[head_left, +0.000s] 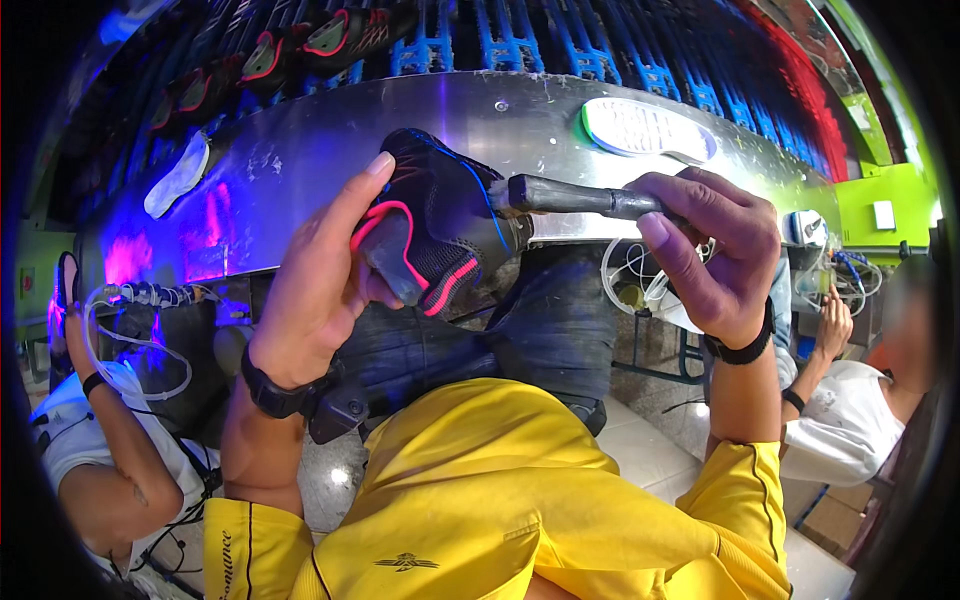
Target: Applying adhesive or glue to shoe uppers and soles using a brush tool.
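Observation:
My left hand (330, 260) is closed round the heel end of a black shoe upper (435, 200), its thumb stretched along the side. Pink trim lines the collar, and a thin blue line runs along the edge. In my right hand (715, 235) is a brush (580, 198) with a dark handle, gripped between thumb and fingers. The brush's bristle end meets the lower edge of the shoe upper. My lap lies beneath the shoe, in front of the metal bench edge.
On the metal bench (400, 100) lie a white shoe sole (650, 130) at right and another pale sole (178, 178) at left. Behind, blue racks (510, 45) carry several dark shoes (340, 35). People in white shirts sit at left (120, 450) and right (840, 420).

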Demonstrator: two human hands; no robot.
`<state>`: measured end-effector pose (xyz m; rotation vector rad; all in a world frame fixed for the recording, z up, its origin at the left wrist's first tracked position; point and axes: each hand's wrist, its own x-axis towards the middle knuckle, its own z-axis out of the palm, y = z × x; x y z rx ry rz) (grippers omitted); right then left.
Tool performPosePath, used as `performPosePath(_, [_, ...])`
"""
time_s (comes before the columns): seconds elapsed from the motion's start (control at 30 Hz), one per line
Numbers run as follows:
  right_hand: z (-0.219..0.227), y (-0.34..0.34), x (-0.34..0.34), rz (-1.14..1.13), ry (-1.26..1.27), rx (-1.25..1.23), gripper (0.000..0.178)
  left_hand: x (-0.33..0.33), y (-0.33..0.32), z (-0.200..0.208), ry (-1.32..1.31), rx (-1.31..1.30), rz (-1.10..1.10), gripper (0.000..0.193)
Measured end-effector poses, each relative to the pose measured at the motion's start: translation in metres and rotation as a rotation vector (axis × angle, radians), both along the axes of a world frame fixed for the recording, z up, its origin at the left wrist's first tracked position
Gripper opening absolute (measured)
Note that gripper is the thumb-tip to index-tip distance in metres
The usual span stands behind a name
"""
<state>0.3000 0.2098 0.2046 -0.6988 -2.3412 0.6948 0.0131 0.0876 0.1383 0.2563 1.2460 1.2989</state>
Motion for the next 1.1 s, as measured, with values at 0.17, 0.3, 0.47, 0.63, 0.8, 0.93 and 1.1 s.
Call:
performPosePath(0.17, [0.009, 0.010, 0.001, 0.019, 0.004, 0.084, 0.025, 0.003, -0.011, 0.007, 0.055, 0.105, -0.270, 0.049])
performPosePath(0.3, [0.018, 0.020, 0.002, 0.061, -0.020, 0.145, 0.025, 0.001, -0.015, -0.012, -0.116, 0.168, -0.288, 0.053])
performPosePath(0.47, [0.020, 0.030, 0.007, 0.098, -0.046, 0.182, 0.033, 0.006, -0.006, -0.005, -0.643, -0.171, -0.274, 0.080])
performPosePath(0.63, [0.017, 0.041, 0.009, 0.153, -0.024, 0.232, 0.033, 0.014, -0.010, -0.008, -0.787, -0.150, -0.260, 0.080])
performPosePath(0.8, [0.007, 0.044, 0.012, 0.141, 0.091, 0.185, 0.026, 0.019, -0.016, -0.014, -0.774, -0.136, -0.233, 0.068])
performPosePath(0.93, [0.000, 0.044, 0.015, 0.098, 0.109, 0.144, 0.026, 0.025, -0.017, -0.011, -0.795, -0.164, -0.216, 0.059])
performPosePath(1.1, [-0.009, 0.048, 0.020, 0.096, 0.177, 0.110, 0.028, 0.037, -0.016, -0.006, -0.795, -0.132, -0.243, 0.057])
